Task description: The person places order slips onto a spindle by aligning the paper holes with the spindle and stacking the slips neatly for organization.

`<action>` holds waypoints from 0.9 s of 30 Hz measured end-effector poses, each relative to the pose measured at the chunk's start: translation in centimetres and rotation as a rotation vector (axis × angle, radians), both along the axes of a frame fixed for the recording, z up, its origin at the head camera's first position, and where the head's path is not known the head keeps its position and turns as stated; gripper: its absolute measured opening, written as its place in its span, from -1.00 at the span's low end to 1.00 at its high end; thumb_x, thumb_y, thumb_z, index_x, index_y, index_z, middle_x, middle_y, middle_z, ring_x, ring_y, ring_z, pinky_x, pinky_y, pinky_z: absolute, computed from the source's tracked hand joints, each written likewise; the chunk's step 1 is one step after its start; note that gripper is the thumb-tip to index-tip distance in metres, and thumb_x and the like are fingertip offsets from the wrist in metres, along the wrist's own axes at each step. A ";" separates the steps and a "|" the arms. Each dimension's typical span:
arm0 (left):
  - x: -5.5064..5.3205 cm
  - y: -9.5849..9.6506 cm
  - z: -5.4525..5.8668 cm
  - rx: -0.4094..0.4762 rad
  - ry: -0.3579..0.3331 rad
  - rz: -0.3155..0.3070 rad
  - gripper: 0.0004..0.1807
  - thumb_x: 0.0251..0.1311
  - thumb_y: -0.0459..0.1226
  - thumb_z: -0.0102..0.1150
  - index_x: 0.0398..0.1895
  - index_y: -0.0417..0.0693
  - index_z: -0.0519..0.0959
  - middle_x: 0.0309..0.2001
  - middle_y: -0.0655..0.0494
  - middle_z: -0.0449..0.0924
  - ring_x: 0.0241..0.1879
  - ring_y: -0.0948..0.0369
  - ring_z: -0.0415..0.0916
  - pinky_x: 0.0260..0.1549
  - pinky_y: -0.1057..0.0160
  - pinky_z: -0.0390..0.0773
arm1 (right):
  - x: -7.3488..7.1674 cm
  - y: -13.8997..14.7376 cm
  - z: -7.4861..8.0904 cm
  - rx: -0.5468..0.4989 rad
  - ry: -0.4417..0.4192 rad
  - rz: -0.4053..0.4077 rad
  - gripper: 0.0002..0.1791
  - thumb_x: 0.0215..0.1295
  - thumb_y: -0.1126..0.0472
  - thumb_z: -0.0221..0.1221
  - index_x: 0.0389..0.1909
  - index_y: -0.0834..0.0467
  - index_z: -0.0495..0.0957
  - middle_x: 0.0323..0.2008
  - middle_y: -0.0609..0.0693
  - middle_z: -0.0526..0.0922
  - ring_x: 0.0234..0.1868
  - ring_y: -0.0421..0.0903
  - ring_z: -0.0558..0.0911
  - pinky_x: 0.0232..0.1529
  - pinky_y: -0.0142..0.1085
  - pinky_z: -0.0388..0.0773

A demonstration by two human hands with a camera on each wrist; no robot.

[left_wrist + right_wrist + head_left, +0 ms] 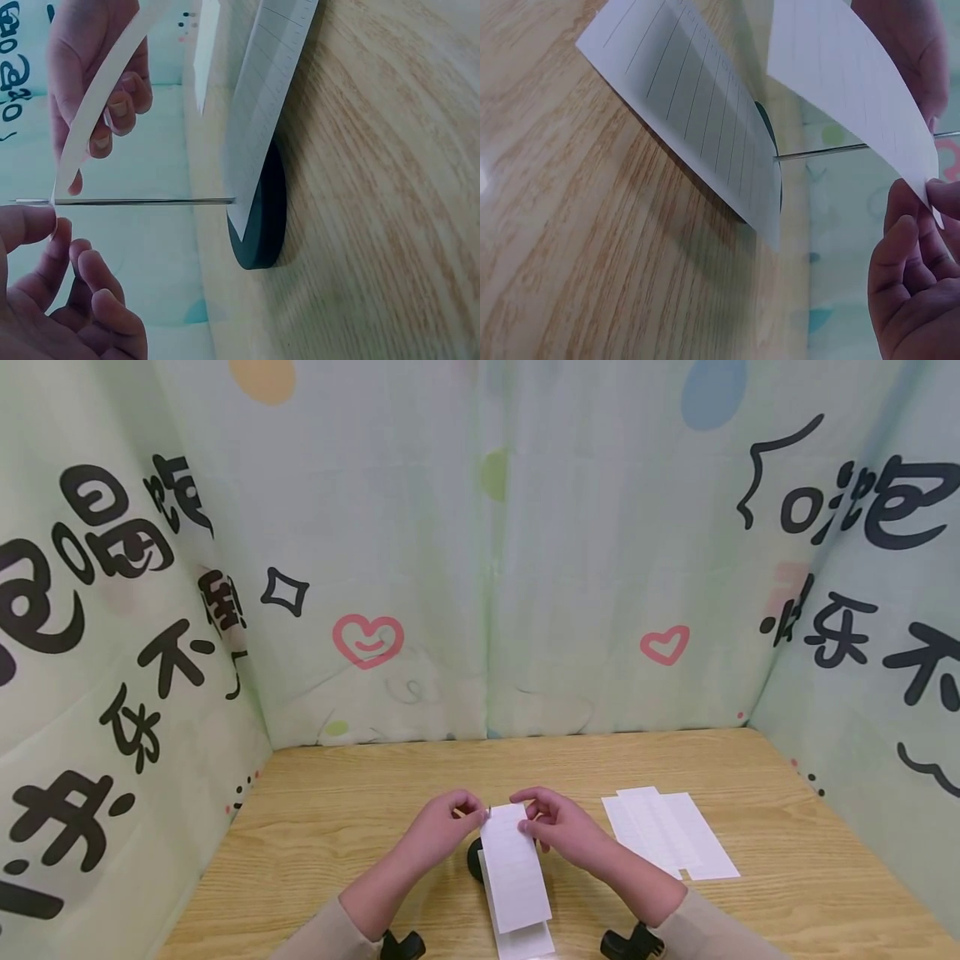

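A paper spike stands upright on the table, with a thin metal rod [150, 201] and a round black base [270, 217]. Low down by the base, a lined paper slip [690, 120] has the rod through its end. A second white slip [513, 868] is up near the rod's top, and the tip shows beyond it. At that slip's top left corner, beside the rod, my left hand [450, 822] pinches the paper between thumb and finger. My right hand [558, 827] pinches the same slip at its right edge. The slip bends down toward me.
Several white paper slips [652, 831] lie overlapping on the wooden table [337, 793], to the right of my right hand. Printed curtains [375, 527] enclose the table at the back and both sides.
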State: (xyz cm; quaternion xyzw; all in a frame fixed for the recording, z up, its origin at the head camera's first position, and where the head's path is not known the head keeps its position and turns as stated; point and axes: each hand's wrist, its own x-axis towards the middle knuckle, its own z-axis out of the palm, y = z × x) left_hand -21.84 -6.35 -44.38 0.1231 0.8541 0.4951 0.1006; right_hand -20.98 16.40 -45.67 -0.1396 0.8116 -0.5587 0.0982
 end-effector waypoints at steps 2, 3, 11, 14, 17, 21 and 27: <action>0.0 0.0 -0.2 -0.003 -0.005 -0.001 -0.86 0.33 -0.10 0.22 -0.27 0.07 0.60 -0.26 0.18 0.56 -0.23 0.12 0.43 -0.33 0.15 0.46 | 0.0 0.0 -0.1 0.007 -0.009 0.000 -0.62 0.37 0.30 0.19 0.18 0.18 0.48 -0.28 0.06 0.48 -0.48 -0.08 0.48 -0.44 -0.25 0.49; 0.0 0.0 -0.3 -0.007 -0.009 0.000 -0.86 0.33 -0.10 0.22 -0.27 0.07 0.60 -0.26 0.18 0.56 -0.23 0.12 0.43 -0.33 0.16 0.46 | 0.0 0.1 -0.1 0.011 -0.012 0.002 -0.62 0.37 0.30 0.19 0.19 0.18 0.48 -0.29 0.06 0.49 -0.48 -0.08 0.47 -0.44 -0.24 0.49; 0.1 0.0 -0.4 -0.026 -0.025 0.002 -0.86 0.33 -0.11 0.23 -0.29 0.05 0.59 -0.26 0.17 0.56 -0.24 0.13 0.43 -0.34 0.16 0.45 | 0.0 0.2 -0.4 0.027 -0.034 0.015 -0.62 0.38 0.28 0.18 0.20 0.20 0.48 -0.29 0.05 0.48 -0.49 -0.05 0.47 -0.45 -0.23 0.48; 0.2 0.0 -0.5 -0.033 -0.034 0.005 -0.84 0.32 -0.09 0.24 -0.28 0.05 0.58 -0.26 0.17 0.56 -0.25 0.12 0.43 -0.35 0.16 0.45 | 0.0 0.2 -0.5 0.021 -0.039 0.023 -0.61 0.38 0.29 0.18 0.20 0.22 0.47 -0.29 0.05 0.48 -0.48 -0.07 0.48 -0.45 -0.25 0.49; 0.2 0.0 -0.6 -0.043 -0.046 0.009 -0.81 0.29 -0.06 0.26 -0.28 0.05 0.57 -0.26 0.17 0.55 -0.26 0.12 0.43 -0.35 0.17 0.45 | 0.0 0.3 -0.7 0.010 -0.049 0.041 -0.61 0.38 0.29 0.18 0.19 0.25 0.46 -0.30 0.05 0.48 -0.48 -0.11 0.49 -0.45 -0.26 0.51; 0.2 0.0 -0.8 -0.056 -0.049 0.005 -0.80 0.29 -0.05 0.27 -0.28 0.05 0.56 -0.26 0.16 0.54 -0.25 0.12 0.43 -0.35 0.17 0.44 | -0.1 0.4 -0.9 -0.003 -0.063 0.065 -0.59 0.37 0.30 0.19 0.19 0.31 0.45 -0.30 0.05 0.48 -0.47 -0.13 0.51 -0.47 -0.24 0.52; 0.2 0.1 -1.3 -0.067 -0.031 -0.004 -0.80 0.29 -0.07 0.27 -0.30 0.03 0.54 -0.26 0.16 0.53 -0.26 0.13 0.42 -0.35 0.15 0.41 | -0.2 0.4 -1.3 -0.002 -0.068 0.076 -0.60 0.34 0.31 0.22 0.17 0.29 0.47 -0.32 0.04 0.50 -0.46 -0.08 0.55 -0.48 -0.23 0.51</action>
